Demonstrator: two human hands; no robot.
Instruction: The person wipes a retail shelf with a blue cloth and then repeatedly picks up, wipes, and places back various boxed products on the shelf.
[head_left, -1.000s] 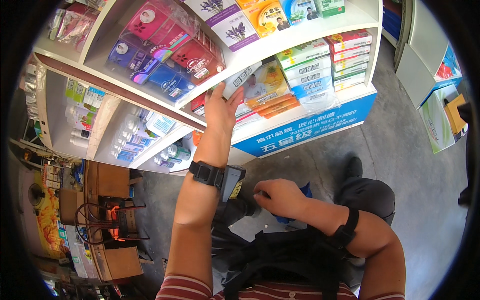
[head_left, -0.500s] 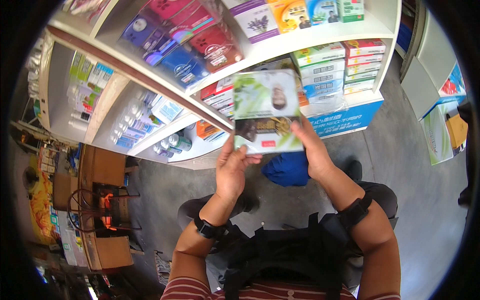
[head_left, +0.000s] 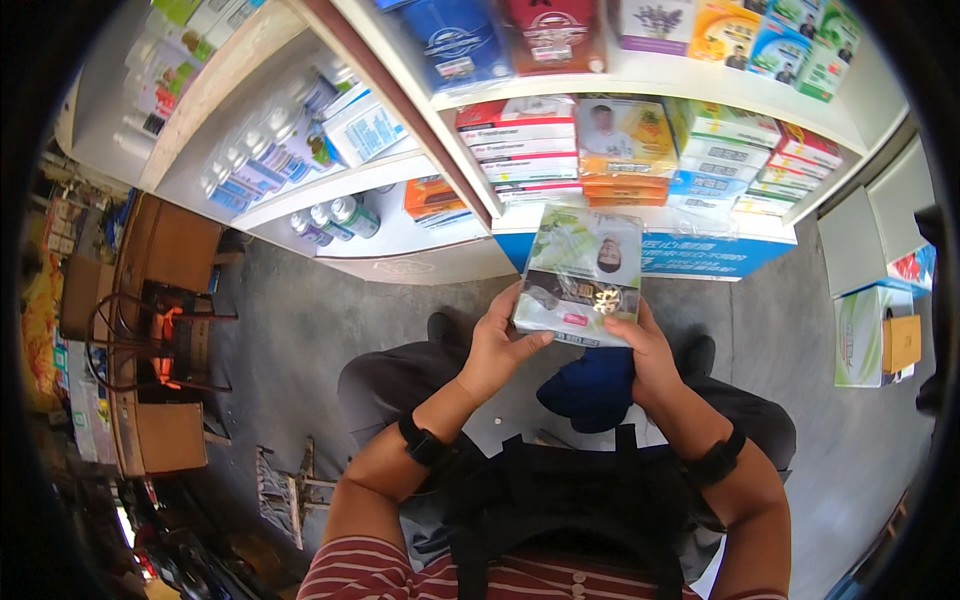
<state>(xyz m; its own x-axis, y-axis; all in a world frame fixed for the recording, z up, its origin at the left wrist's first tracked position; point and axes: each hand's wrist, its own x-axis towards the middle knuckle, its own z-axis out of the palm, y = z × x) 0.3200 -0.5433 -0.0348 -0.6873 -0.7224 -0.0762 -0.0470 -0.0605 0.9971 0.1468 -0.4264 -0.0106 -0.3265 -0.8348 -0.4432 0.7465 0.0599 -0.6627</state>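
Observation:
Between my hands is a white and green box (head_left: 585, 250) in clear, shiny film, with a dark band across its front. My left hand (head_left: 497, 345) grips its lower left corner, thumb along the bottom edge. At the lower right, my right hand (head_left: 650, 355) is closed on the box, thumb laid on the front; its other fingers are mostly hidden behind. Held in front of the shelf unit, the box tilts slightly. Below it, a dark blue cloth-like thing (head_left: 588, 395) shows between my knees, partly covered by the box and my right hand.
Ahead, the white shelf (head_left: 740, 75) holds stacked red-and-white boxes (head_left: 518, 150), orange boxes (head_left: 628, 165) and green-topped boxes (head_left: 722, 145). Spray cans (head_left: 350, 215) stand at the left. An opened carton (head_left: 862, 335) sits on the grey floor at right; a small wooden stool (head_left: 293, 485) is at left.
The box has come down and back toward me, away from the shelf, with both hands still on it. The view has shifted, and the orange boxes behind it now show.

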